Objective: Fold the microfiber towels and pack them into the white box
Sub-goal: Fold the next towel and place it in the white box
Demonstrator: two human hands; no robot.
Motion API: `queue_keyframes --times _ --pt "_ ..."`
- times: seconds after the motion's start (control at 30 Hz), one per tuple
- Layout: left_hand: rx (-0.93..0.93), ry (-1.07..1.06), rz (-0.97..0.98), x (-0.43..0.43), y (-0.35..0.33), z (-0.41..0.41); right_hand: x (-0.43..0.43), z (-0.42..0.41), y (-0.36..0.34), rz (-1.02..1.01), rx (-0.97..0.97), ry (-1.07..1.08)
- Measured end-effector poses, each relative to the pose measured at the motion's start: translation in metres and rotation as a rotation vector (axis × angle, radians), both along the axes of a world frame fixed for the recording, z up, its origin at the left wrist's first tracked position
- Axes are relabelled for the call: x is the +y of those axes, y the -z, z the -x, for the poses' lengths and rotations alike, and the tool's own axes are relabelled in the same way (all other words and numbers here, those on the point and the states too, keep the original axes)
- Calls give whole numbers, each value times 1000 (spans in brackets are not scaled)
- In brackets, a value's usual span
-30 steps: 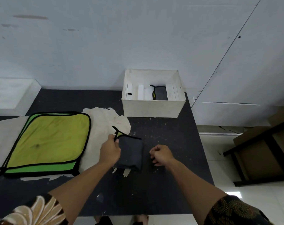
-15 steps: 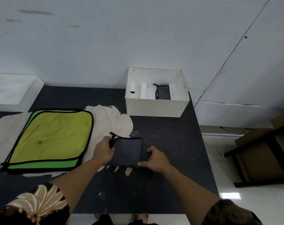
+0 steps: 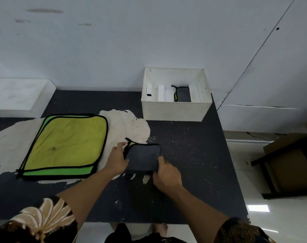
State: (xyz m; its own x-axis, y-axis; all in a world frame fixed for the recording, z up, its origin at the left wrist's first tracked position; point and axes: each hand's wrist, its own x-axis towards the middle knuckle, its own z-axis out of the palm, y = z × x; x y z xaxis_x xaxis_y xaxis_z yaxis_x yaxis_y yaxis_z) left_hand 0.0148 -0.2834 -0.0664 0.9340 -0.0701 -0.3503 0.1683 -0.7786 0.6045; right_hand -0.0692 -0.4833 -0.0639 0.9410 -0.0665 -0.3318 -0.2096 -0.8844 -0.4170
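Note:
A folded dark grey towel [image 3: 143, 156] with black trim lies on the black table [image 3: 189, 155], in front of me. My left hand [image 3: 116, 159] lies along its left edge with the fingers stretched out and the thumb resting on the cloth. My right hand [image 3: 166, 175] grips the towel's near right corner, thumb on top. The white box [image 3: 174, 110] stands at the back of the table. Inside it, another folded grey towel [image 3: 183, 93] lies between white dividers. A stack of flat yellow-green towels [image 3: 65, 144] lies to the left.
A torn beige patch [image 3: 129, 125] shows in the table's surface under the green towels. A white block [image 3: 17, 95] sits at the far left against the wall. The table's right edge drops to a tiled floor, where a dark frame and cardboard [image 3: 289, 163] stand.
My right hand has moved left from the bare table onto the folded towel's near right corner. My left hand's fingers have straightened along the left edge. The camera has come closer.

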Motion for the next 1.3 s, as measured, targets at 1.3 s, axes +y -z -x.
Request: queue_keyframes --times 1.3 --pt "76 -16 -244 -10 5 9 3 -48 -15 -354 374 581"
